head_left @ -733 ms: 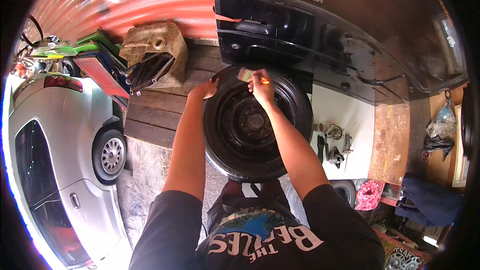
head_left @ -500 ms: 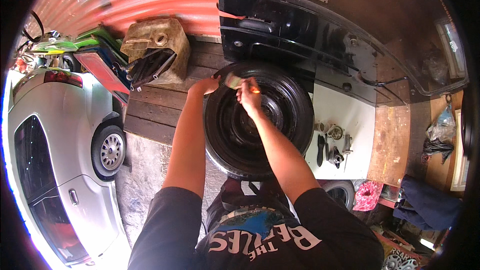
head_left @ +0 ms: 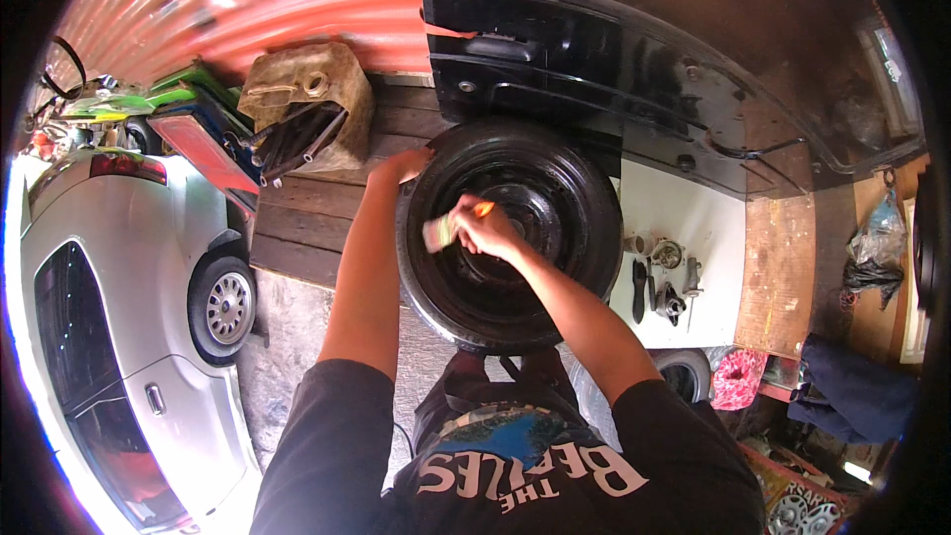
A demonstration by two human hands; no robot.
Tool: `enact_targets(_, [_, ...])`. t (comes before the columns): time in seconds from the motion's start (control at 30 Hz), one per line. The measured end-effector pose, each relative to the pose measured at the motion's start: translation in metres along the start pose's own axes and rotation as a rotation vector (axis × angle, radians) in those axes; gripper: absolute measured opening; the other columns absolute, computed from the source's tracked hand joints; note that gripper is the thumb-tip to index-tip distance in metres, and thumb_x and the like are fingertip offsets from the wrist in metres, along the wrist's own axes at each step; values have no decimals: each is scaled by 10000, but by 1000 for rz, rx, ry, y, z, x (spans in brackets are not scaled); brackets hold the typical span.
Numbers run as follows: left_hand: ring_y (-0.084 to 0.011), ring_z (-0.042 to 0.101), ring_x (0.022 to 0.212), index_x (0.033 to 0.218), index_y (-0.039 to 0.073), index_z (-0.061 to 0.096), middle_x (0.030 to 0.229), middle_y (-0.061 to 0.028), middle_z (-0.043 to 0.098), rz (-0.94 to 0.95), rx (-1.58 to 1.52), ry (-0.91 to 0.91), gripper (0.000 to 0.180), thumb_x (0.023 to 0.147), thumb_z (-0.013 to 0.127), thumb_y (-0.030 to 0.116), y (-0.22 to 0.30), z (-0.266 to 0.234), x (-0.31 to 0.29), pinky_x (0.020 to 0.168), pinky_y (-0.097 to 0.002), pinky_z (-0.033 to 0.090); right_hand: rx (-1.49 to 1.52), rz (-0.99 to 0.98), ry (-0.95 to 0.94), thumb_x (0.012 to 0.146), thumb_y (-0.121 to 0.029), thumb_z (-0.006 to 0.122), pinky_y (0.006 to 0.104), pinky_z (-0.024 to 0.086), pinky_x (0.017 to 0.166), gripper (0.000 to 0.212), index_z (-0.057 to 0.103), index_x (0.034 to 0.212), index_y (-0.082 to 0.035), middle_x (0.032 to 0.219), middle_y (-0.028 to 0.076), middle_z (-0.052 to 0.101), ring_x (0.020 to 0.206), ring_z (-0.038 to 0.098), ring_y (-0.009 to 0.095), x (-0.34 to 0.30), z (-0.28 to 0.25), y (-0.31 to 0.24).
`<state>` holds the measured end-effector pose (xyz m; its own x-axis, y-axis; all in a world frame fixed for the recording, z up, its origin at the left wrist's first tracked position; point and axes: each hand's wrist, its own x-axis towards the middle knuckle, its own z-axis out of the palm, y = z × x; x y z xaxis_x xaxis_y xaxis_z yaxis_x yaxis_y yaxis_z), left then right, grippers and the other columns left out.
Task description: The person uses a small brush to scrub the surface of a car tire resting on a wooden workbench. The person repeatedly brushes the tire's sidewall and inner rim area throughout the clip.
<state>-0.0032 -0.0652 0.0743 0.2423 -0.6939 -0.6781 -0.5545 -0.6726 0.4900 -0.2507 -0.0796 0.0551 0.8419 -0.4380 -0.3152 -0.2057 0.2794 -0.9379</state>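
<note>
A black tyre (head_left: 596, 238) on a black, glossy rim (head_left: 555, 173) is in front of me, partly over the wooden bench. My left hand (head_left: 404, 166) grips the tyre's upper left edge, its fingertips partly hidden at the tread. A paintbrush (head_left: 439, 233) with pale bristles and an orange handle end is held in my right hand (head_left: 482, 228), fingers closed round it. The bristles point left, over the left part of the wheel. They are slightly blurred, so I cannot tell whether they touch the surface.
Behind the tyre leans a large black panel (head_left: 555, 69). A cut-open canister (head_left: 352, 129) with dark tubes stands on the planks (head_left: 297, 223). Metal parts (head_left: 671, 305) and a black-handled tool (head_left: 639, 292) lie on the white surface at right. A silver car (head_left: 158, 317) is at left.
My right hand has swept the paintbrush down and slightly left, from the tyre's upper edge to the wheel's left part. My left hand stays at the upper left edge.
</note>
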Motion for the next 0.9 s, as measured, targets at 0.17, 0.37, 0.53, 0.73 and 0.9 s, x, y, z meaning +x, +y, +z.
enact_targets(0.17, [-392, 489, 1369, 1517, 79, 407, 1475, -246, 512, 17, 64, 182, 668, 1068, 284, 558, -64, -15, 32, 1121, -475, 379, -99, -334, 327, 1045, -223, 567, 251, 463, 430, 158, 550, 947, -100, 652, 1, 588, 495, 546, 75, 69, 14, -36])
enact_targets(0.37, [-351, 498, 1376, 1472, 89, 508, 1492, -208, 514, 139, -348, -6, 647, 1092, 202, 513, -52, -16, 42, 1139, -468, 366, -119, -386, 524, 1016, -210, 594, 342, 473, 493, 162, 541, 924, -88, 654, 57, 590, 566, 610, 160, 90, 33, -12])
enact_targets(0.53, [-331, 503, 1374, 1443, 30, 524, 1463, -174, 554, 114, -394, -27, 721, 1081, 194, 559, -42, -7, 37, 1147, -457, 376, -49, -127, 136, 999, -155, 572, 333, 406, 412, 155, 560, 858, -93, 568, 39, 547, 460, 548, 135, 40, 55, 13])
enact_targets(0.73, [-348, 499, 1366, 1511, -55, 344, 1453, -182, 556, 79, -531, -11, 758, 1086, 163, 545, -52, -12, 17, 1171, -441, 373, -134, 10, -8, 1005, -184, 495, 279, 377, 333, 193, 572, 866, -73, 568, 54, 573, 385, 512, 126, 40, 33, -33])
enact_targets(0.9, [-363, 439, 1408, 1530, -110, 208, 1462, -238, 523, 205, -501, -34, 748, 1098, 164, 499, -43, 1, 48, 1192, -448, 351, -107, -330, 555, 1056, -180, 529, 239, 437, 408, 97, 531, 992, -107, 680, 12, 584, 493, 539, 76, 79, -26, -33])
